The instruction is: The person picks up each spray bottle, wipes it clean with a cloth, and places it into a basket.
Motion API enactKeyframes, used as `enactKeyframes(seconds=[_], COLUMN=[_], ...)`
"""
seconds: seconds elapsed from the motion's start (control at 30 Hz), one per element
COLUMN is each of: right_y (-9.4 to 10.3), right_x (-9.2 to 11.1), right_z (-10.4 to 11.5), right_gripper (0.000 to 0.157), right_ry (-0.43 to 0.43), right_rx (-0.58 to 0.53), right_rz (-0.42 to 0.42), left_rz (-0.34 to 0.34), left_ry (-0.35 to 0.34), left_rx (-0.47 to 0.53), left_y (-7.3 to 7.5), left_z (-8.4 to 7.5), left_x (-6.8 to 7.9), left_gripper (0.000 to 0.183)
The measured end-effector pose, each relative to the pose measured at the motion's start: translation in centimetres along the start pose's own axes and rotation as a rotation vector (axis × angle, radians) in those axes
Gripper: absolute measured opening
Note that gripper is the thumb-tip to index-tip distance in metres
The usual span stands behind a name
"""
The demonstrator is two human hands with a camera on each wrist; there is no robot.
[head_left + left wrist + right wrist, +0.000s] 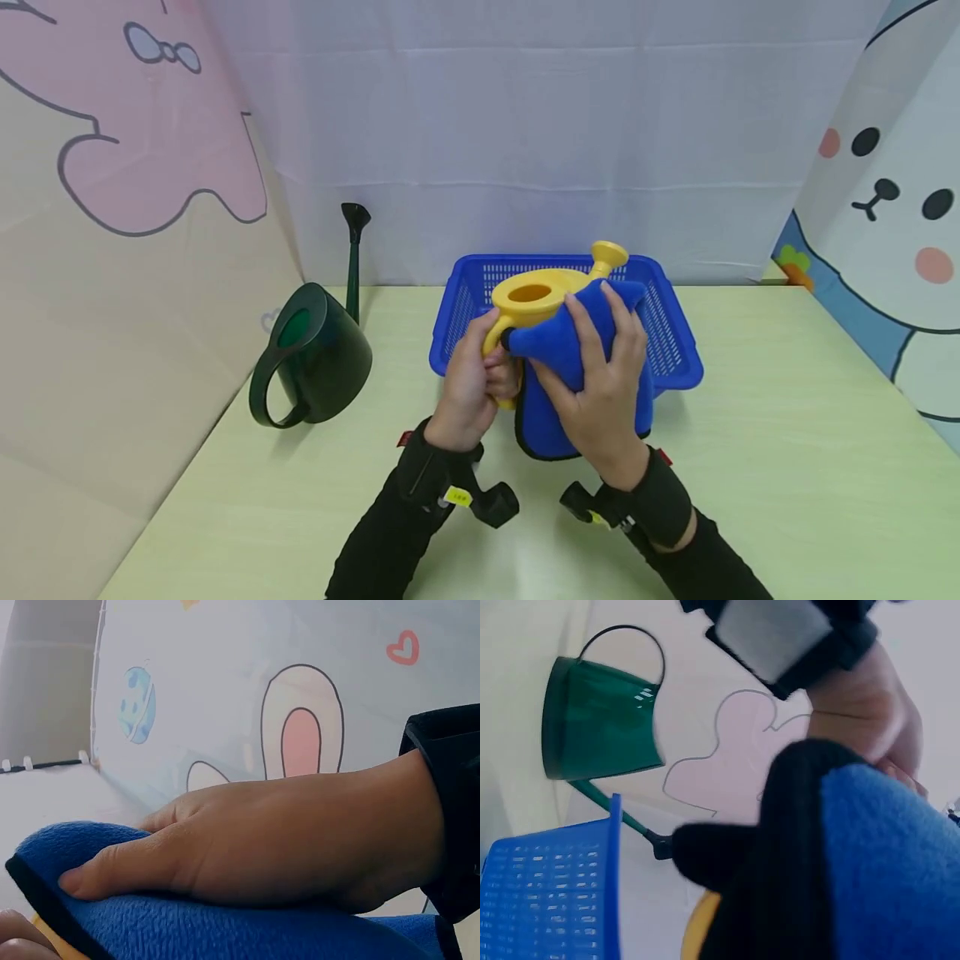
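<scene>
In the head view, a yellow watering can [530, 294] is held up over the table, its round spout head toward the back. My left hand [476, 379] grips its handle. A blue cloth [555, 421] with a black edge covers the can's near right side and hangs below it. My right hand [603, 387] holds the cloth against the can, fingers spread over the fabric. The left wrist view shows the right thumb lying along the cloth [187, 926]. Up close in the right wrist view, the cloth [900, 862] hides most of the can.
A blue plastic basket [678, 333] stands behind the yellow can. To the left, a dark green watering can [330, 375] with a long spout is on the table. A white curtain [525, 150] hangs along the back, with cartoon-printed sheets at both sides.
</scene>
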State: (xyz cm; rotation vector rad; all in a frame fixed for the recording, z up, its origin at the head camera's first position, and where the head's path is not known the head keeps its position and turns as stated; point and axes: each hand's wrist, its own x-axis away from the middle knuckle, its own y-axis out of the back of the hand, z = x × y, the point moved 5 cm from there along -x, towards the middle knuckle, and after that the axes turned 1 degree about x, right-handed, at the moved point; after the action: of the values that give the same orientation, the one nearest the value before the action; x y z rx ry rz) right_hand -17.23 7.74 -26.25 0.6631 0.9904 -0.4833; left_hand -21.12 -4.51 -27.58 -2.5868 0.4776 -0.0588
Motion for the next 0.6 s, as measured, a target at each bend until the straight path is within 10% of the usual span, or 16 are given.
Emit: enactKeyframes(seconds=[0.43,0.6], right_y=[1.0,0.8], right_x=[-1.4,-1.2], right_z=[-3.7,-3.2], right_gripper=[0.044,0.048], right_ry=[-0.403,-0.36], right_rx=[-0.429,-0.381], right_rz=[0.192,0.152], left_rz=[0.067,0.063], left_ry=[0.002,-0.008], left_rx=[0.001,-0.001], left_y=[-0.2,-0.2], left_z=[-0.5,-0.5], left_x=[0.3,0.3], left_gripper=[0.049,0.049])
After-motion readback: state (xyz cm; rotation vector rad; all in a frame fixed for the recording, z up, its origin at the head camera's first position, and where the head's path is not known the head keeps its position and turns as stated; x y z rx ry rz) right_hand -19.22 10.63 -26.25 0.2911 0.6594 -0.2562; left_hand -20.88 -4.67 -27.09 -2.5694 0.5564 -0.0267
